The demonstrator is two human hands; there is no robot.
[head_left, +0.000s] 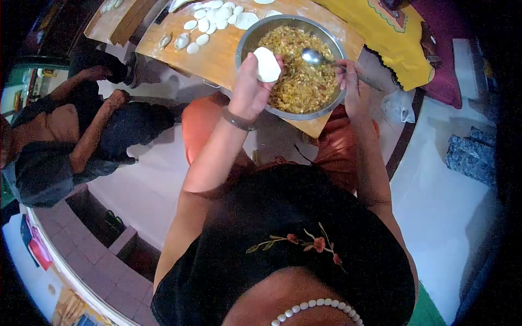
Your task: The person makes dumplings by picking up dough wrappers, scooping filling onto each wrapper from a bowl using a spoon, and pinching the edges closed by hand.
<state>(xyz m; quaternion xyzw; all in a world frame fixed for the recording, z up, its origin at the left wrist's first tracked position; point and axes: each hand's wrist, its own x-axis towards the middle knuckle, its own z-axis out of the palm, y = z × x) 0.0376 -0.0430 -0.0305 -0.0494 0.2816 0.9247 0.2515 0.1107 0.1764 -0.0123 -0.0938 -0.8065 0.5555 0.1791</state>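
Observation:
A round white dough wrapper (266,64) lies in my left hand (252,89), held up over the near left rim of a metal bowl (247,46). Chopped yellow-brown filling (304,92) fills much of the bowl. My right hand (352,89) grips a metal spoon (312,56) by its handle at the bowl's right side. The spoon's rounded end is over the filling. Several flat dough pieces (217,15) lie to the left of the bowl, and two filled dumplings (182,41) rest near the left edge.
A wooden board (157,51) carries the bowl and dough. Yellow cloth (402,54) lies at the right, with a clear plastic bag (398,106) below it. Another person (65,125) sits at the left, hands near their knees. A dark patterned cloth (472,155) is at far right.

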